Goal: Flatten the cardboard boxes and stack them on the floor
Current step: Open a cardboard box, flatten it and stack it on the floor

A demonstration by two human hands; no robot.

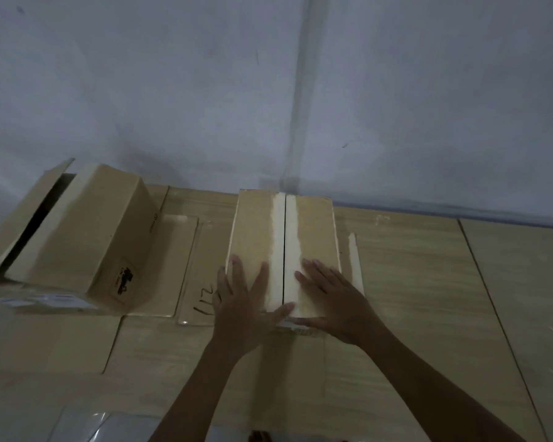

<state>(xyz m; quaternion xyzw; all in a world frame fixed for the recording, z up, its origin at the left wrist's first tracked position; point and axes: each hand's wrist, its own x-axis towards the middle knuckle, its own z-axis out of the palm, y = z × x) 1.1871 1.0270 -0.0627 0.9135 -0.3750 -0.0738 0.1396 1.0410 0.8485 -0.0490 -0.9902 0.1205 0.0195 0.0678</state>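
Status: the middle box (284, 250) stands unflattened on the floor (412, 282) near the wall (268, 90), its two top flaps closed along a centre seam; the left hand (241, 306) and right hand (332, 301) rest palm-down on the near end of those flaps, fingers straight and spread, gripping nothing. A second box (77, 231) stands toward the left edge of the floor, also unflattened, one flap raised. Flat cardboard sheets (186, 260) lie between the two boxes; judged as the started stack; sheet count cannot be determined. Remaining: both boxes. The glossy object (80, 425) at the bottom edge is cut off and unidentifiable.
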